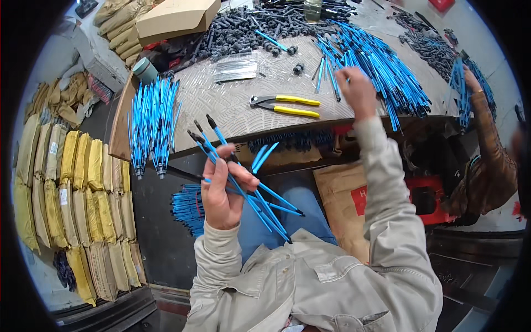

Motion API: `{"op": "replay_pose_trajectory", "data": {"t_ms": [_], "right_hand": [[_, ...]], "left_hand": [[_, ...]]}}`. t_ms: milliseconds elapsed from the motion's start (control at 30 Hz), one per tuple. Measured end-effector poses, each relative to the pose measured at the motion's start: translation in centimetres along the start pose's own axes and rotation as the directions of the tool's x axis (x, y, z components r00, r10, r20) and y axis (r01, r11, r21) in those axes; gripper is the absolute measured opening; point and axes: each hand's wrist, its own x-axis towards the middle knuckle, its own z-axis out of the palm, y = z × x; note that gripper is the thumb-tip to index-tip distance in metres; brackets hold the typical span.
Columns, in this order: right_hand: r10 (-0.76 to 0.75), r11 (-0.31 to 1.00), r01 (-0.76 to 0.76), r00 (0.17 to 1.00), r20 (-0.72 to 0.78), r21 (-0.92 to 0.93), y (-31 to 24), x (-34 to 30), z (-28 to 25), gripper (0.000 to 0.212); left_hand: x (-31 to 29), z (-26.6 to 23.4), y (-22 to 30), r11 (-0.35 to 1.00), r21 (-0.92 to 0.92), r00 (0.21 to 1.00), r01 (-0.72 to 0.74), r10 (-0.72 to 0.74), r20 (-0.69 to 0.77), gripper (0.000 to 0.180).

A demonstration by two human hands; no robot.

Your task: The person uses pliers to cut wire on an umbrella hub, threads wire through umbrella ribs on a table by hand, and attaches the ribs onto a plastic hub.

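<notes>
My left hand (222,193) is closed around several thin blue rods with black ends (251,200), which fan out at a slant above my lap. Over the table's front edge, my right hand (357,93) has its fingers curled, beside a large heap of similar blue rods (381,69). Whatever those fingers may hold is hidden. Yellow-handled cutting pincers (287,105) lie on the table between my hands. A bundle of blue rods (152,122) overhangs the table's left end.
Black fittings (238,33) heap at the table's back, near an open cardboard box (174,21). Another person's arm (485,119) reaches to rods at the far right. Wrapped yellow packages (77,193) are stacked left. More rods (188,209) lie below the table.
</notes>
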Motion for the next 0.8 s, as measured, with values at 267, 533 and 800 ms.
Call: {"op": "replay_pose_trajectory", "data": {"t_ms": [267,533,800], "right_hand": [[0.364,0.862,-0.215,0.892,0.267,-0.459,6.4,3.8,3.5,0.027],[0.335,0.897,-0.229,0.910,0.244,-0.378,6.9,2.7,3.5,0.027],[0.079,0.993,-0.099,0.967,0.243,0.070,2.1,-1.8,3.6,0.020]], "left_hand": [[-1.2,1.9,-2.2,0.989,0.048,0.980,0.143,-0.135,-0.149,0.024],[-2.0,-1.7,-4.4,0.941,0.148,0.950,0.305,-0.310,0.016,0.028],[-2.1,-0.6,-4.9,0.939,0.219,0.962,0.266,-0.244,-0.123,0.024]]}}
